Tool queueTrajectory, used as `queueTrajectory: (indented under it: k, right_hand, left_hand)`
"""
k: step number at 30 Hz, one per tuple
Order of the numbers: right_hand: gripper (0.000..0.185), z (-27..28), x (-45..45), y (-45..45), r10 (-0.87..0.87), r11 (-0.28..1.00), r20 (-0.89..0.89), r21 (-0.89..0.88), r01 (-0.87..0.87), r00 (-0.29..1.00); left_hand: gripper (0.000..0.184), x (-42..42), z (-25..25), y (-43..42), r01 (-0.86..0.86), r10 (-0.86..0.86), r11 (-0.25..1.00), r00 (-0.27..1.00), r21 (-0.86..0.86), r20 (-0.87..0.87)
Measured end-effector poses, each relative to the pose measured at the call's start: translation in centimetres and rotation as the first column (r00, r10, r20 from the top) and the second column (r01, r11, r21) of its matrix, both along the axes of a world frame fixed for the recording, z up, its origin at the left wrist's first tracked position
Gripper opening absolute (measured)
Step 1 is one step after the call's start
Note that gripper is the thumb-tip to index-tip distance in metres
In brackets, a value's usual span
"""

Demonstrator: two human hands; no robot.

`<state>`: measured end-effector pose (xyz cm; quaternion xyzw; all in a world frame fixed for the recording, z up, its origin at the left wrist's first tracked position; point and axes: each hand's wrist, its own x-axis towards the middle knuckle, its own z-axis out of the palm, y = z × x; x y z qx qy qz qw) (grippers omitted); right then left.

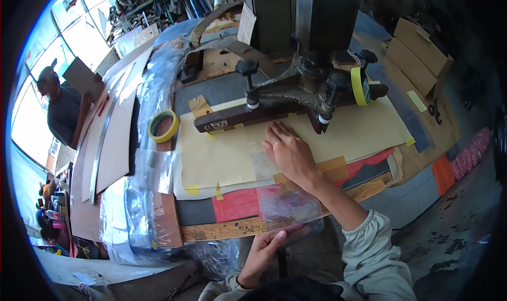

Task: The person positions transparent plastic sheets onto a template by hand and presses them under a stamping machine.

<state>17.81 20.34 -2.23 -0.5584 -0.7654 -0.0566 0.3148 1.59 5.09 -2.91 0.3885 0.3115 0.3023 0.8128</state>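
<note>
My right hand (290,152) lies flat on a cream sheet (222,161), fingers stretched together toward a dark metal bar (227,120). Under its palm and wrist runs a clear plastic sheet (290,203), which hangs over the wooden front edge of the table. Below that edge, my left hand (264,253) is closed on the plastic's lower end, thumb on top; its fingers are partly hidden. The bar belongs to a machine head (306,82) with black knobs, above the cream sheet. Yellow tape pieces mark the sheet's edges, and red material (235,205) shows beneath it.
A yellow tape roll (163,126) lies left of the cream sheet; another roll (360,86) hangs on the machine. Scissors (434,113) and a cardboard box (417,53) are at right. At left, a person (66,103) holds a board beside large panels (116,137).
</note>
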Motion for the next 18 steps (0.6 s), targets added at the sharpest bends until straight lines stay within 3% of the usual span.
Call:
queueTrajectory:
  k: [13,17,18]
  right_hand:
    - [0.032,0.9,0.6,-0.8,0.062,0.997,-0.031,0.045,-0.061,0.998]
    - [0.024,4.7,0.9,-7.4,0.245,0.969,-0.376,0.1,-0.224,0.894]
    - [0.021,5.0,0.8,-10.0,0.226,0.973,-0.473,0.157,-0.171,0.851]
  left_hand:
    - [0.046,0.5,0.2,-0.3,-0.049,0.049,0.999,0.996,-0.007,0.075]
    - [0.045,0.5,-0.3,-0.4,-0.078,0.077,0.997,0.99,0.0,0.116]
    - [0.045,0.5,-0.5,-0.4,-0.075,0.071,0.996,0.993,0.044,0.093]
